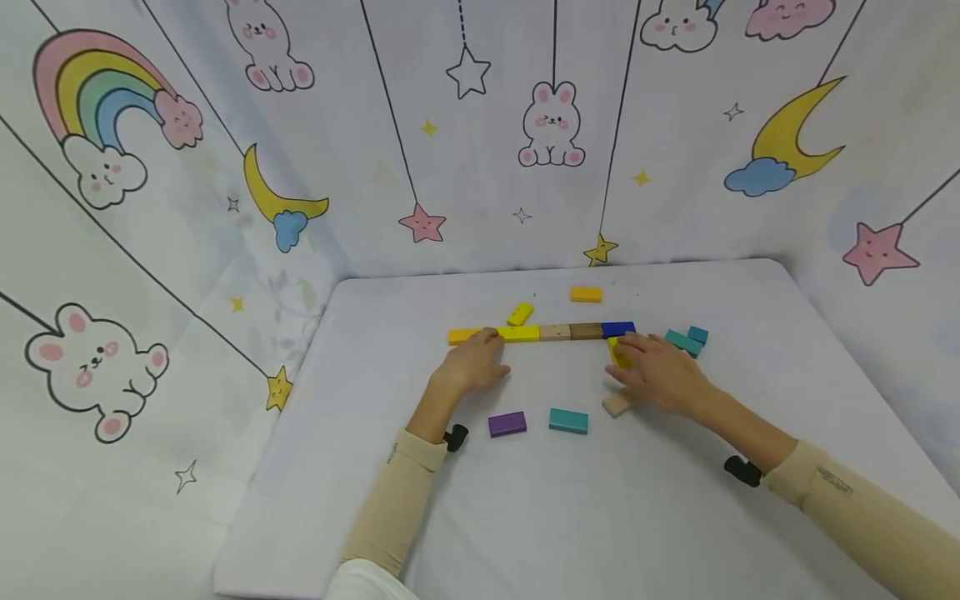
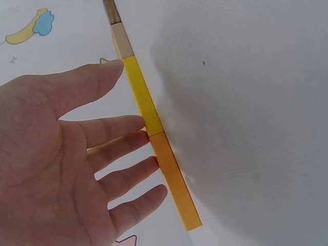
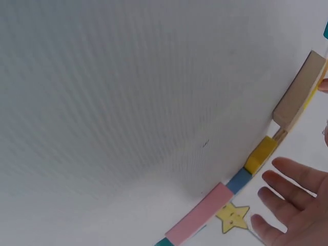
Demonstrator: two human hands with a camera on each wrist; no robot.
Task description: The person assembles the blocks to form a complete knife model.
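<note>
A straight row of wooden blocks lies across the table: an orange block (image 2: 175,182), a yellow block (image 1: 519,334), a pale wood block (image 1: 556,332), a brown block (image 1: 587,332) and a blue block (image 1: 618,329). My left hand (image 1: 472,364) is at the row's left end, its fingertips at the orange and yellow blocks. My right hand (image 1: 663,371), fingers spread, is over the row's right end beside another yellow block (image 1: 617,353). A loose pale wood block (image 1: 617,404) lies below its thumb. The right wrist view shows a pink block (image 3: 200,214), which the hand hides in the head view.
A purple block (image 1: 507,424) and a teal block (image 1: 568,421) lie nearer me. Beyond the row are a small yellow block (image 1: 521,314) and a yellow-orange block (image 1: 586,294). Teal (image 1: 683,343) and dark blue-green (image 1: 698,335) blocks lie past my right hand. A patterned cloth hangs behind.
</note>
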